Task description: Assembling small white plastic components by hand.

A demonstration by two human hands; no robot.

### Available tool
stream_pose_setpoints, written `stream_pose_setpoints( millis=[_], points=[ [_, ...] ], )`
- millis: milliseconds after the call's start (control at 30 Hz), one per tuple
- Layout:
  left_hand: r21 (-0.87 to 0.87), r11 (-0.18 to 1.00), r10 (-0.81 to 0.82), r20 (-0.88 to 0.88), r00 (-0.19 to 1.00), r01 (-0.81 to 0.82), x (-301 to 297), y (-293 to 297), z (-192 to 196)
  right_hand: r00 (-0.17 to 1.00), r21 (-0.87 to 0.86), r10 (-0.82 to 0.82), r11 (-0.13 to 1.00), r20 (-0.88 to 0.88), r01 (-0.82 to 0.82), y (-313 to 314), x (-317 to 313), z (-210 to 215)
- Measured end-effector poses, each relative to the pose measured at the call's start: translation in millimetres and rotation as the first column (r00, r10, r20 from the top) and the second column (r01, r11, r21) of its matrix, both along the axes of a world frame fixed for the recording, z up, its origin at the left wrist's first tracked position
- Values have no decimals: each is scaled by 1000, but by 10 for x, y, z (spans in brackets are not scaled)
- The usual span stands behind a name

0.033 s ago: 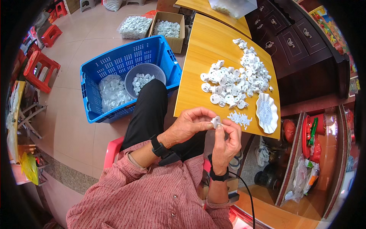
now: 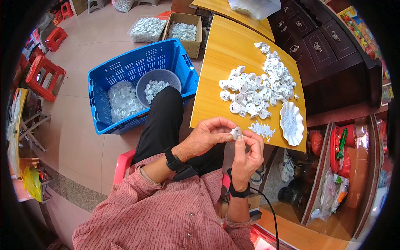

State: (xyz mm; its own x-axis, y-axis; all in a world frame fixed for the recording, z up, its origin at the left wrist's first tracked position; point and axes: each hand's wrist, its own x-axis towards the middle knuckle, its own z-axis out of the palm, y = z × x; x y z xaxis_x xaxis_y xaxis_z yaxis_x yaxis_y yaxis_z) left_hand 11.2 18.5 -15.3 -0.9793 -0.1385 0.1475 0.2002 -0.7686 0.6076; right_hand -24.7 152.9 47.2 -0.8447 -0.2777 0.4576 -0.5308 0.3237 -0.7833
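Between the fingertips of my left hand [image 2: 207, 135] is a small white plastic part [image 2: 236, 133], roundish with dark holes in its face. My right hand [image 2: 248, 156] is closed against the same part, its thumb and fingers pinched at the right edge. Whether a smaller piece sits between those fingertips I cannot make out. Just beyond my hands, on the wooden table [image 2: 212, 71], lies a heap of similar white parts [image 2: 258, 89]. A little pile of tiny translucent pieces [image 2: 262, 130] is near the table's front edge, beside a white scalloped dish [image 2: 296, 136] holding more of them.
A blue crate [image 2: 112, 73] on the floor at left holds a grey basket [image 2: 168, 75] of white parts and a filled clear bag [image 2: 123, 102]. Behind it stand a cardboard box [image 2: 192, 48] and a clear tub [image 2: 139, 38]. Dark drawers [image 2: 321, 43] border the table's right.
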Motion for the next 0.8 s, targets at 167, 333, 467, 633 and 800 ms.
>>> stream_pose_setpoints(
  millis=[167,333,467,633,800],
  points=[
    [-7,1000,6,7,1000,-6,8,-9,-7,999,40,10,999,-45,-9,-7,18,18],
    [-31,999,8,12,1000,-8,-23,-60,-5,997,59,16,998,-79,-12,-49,-1,29],
    [-44,999,18,4,1000,-18,-24,-60,-19,996,78,19,997,-90,-12,-59,15,43],
    [-50,999,12,10,1000,-12,-31,-49,-20,996,97,13,995,-94,-3,-54,8,60],
    [-44,999,6,5,1000,-6,-37,-42,-9,990,117,3,993,-139,14,-55,23,50]
  ],
)
